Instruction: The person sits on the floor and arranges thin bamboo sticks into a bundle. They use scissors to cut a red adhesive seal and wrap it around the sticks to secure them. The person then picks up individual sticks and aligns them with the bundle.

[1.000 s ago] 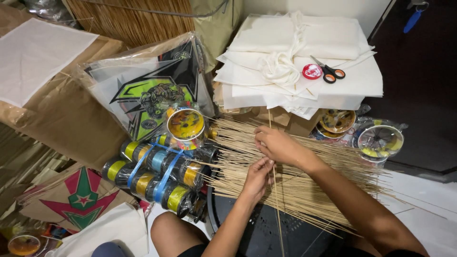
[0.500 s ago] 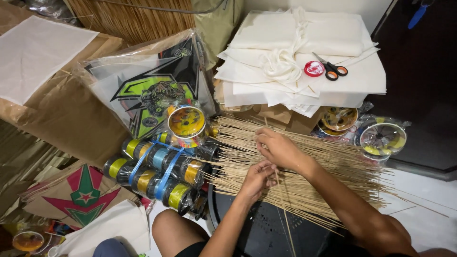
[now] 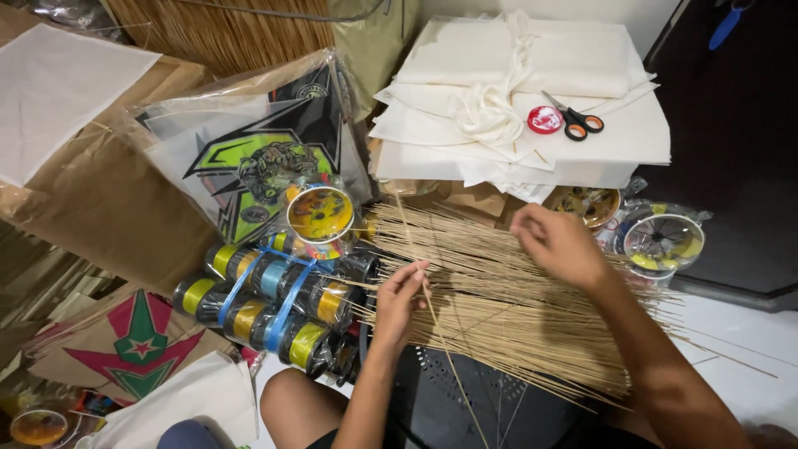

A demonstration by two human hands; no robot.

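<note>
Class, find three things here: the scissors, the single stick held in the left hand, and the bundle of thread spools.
Scissors [image 3: 576, 120]: head view, on the black blades' pivot.
Single stick [image 3: 445, 349]: head view, mid-shaft below the left hand [image 3: 399, 301].
Bundle of thread spools [image 3: 274, 303]: head view, on a spool under the blue strap.

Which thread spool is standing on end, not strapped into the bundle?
The yellow-faced spool atop the bundle, round face up. The other spools lie on their sides, tied with blue strap, beside the left hand.

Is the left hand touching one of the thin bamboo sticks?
Touching. The head view shows the left hand pinching one thin stick between its fingertips, drawn out of the bundle of sticks.
</note>
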